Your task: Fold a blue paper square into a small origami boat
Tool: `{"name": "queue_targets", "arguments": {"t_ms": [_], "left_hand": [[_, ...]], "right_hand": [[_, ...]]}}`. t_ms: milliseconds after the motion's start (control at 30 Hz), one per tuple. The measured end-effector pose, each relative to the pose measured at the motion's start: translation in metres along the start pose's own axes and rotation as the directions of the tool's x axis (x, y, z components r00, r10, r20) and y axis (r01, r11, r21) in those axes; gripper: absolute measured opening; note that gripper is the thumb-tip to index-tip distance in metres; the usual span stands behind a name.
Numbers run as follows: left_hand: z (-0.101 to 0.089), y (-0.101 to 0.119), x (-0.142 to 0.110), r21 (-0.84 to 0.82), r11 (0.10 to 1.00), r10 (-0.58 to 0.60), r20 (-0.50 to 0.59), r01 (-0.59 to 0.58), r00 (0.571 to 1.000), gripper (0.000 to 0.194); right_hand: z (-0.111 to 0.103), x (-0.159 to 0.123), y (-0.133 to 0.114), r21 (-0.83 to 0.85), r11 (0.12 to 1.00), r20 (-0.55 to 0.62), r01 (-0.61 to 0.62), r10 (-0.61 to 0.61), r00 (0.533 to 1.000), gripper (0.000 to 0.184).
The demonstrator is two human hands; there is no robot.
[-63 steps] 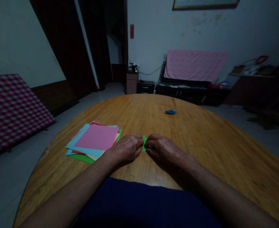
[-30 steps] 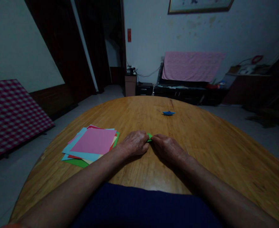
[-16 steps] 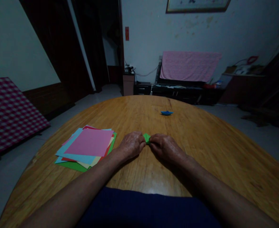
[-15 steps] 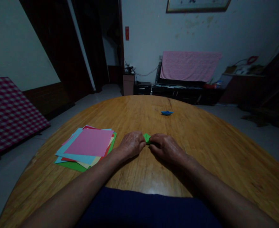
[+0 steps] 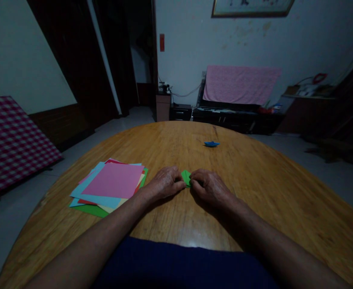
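I have both hands curled and close together, the left hand [image 5: 164,184] and the right hand [image 5: 210,188] pinching a small green folded paper piece [image 5: 186,178] from either side. Its long axis runs away from me, slightly tilted, with a pointed corner toward the far side; it looks creased and wedge-shaped. It sits over the round wooden table [image 5: 254,196], right of a stack of coloured paper sheets [image 5: 112,181], with a small blue paper boat [image 5: 212,144] farther off.
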State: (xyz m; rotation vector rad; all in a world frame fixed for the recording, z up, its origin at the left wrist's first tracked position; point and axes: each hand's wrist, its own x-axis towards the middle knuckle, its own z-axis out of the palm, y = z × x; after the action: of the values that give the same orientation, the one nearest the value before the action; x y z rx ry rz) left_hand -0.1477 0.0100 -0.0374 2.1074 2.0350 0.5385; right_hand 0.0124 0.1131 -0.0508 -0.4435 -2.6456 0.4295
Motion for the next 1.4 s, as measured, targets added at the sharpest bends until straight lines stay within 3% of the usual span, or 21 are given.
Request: {"name": "queue_targets", "arguments": {"t_ms": [333, 467, 600, 833, 1133, 1233, 1400], "left_hand": [[0.01, -0.004, 0.001, 0.157, 0.987, 0.044, -0.062, -0.033, 0.997, 0.02], [0.007, -0.001, 0.003, 0.195, 0.981, 0.033, -0.036, -0.025, 0.999, 0.021], [0.003, 0.003, 0.011, 0.218, 0.976, -0.037, 0.036, 0.028, 0.999, 0.023], [-0.002, 0.002, 0.031, 0.247, 0.957, -0.16, 0.014, 0.152, 0.987, 0.024], [-0.004, -0.003, 0.045, 0.199, 0.965, -0.179, 0.017, 0.173, 0.984, 0.024], [-0.002, -0.007, 0.05, 0.208, 0.96, -0.193, 0.002, 0.189, 0.981, 0.024], [0.002, -0.013, 0.049, 0.207, 0.965, -0.154, -0.047, 0.16, 0.987, 0.024]], "right_hand": [[-0.006, -0.003, 0.001, 0.029, 0.995, 0.033, 0.092, -0.093, 0.995, 0.018], [-0.005, -0.001, 0.002, -0.007, 0.996, 0.051, 0.087, -0.086, 0.995, 0.019], [-0.005, 0.005, 0.002, -0.071, 0.996, 0.082, 0.052, -0.046, 0.996, 0.017], [0.005, 0.024, 0.013, -0.173, 0.985, 0.042, 0.01, -0.003, 0.999, 0.017], [0.001, 0.042, 0.023, -0.103, 0.995, 0.069, 0.013, -0.006, 0.998, 0.016], [0.007, 0.046, 0.03, -0.093, 0.996, 0.013, -0.003, 0.004, 1.0, 0.016], [0.012, 0.044, 0.04, -0.007, 0.997, -0.05, 0.08, -0.08, 0.996, 0.017]]}}
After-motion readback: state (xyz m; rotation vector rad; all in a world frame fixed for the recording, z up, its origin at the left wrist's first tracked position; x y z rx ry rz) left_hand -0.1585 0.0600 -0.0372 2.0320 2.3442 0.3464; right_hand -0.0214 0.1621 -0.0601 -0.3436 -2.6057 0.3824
